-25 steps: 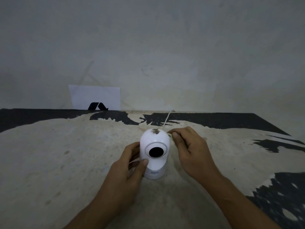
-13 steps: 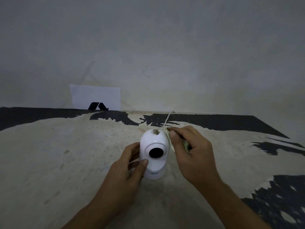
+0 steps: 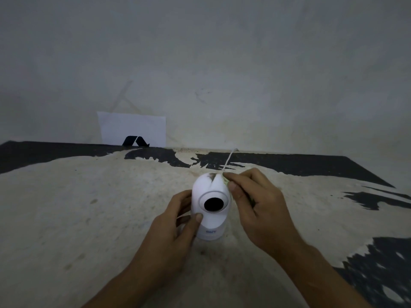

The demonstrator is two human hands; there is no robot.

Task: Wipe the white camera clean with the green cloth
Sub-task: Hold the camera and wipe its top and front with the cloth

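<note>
head view: the left hand [image 3: 175, 225] is curled around the left side of the white camera [image 3: 210, 207], thumb pressed on its front just below the dark lens [image 3: 214, 204], the other fingers wrapped behind. the camera stands upright on the worn, pale table [image 3: 89, 207], near the middle. the right hand [image 3: 255, 203] is closed in a pinch on the green cloth [image 3: 225, 179], of which only a pale sliver shows at the fingertips; the rest is bunched inside the palm. that pinch presses the cloth against the upper right of the camera's dome, just beside a dark smudge [image 3: 211, 175] on top. a thin white cord [image 3: 229, 160] runs from behind the camera toward the wall [image 3: 222, 63]. a white sheet of paper [image 3: 133, 127] with a black mark leans against the wall at the table's far edge, well apart from the hands. open tabletop lies to the left and right of both hands; the table's right edge slants off to the far right.
</note>
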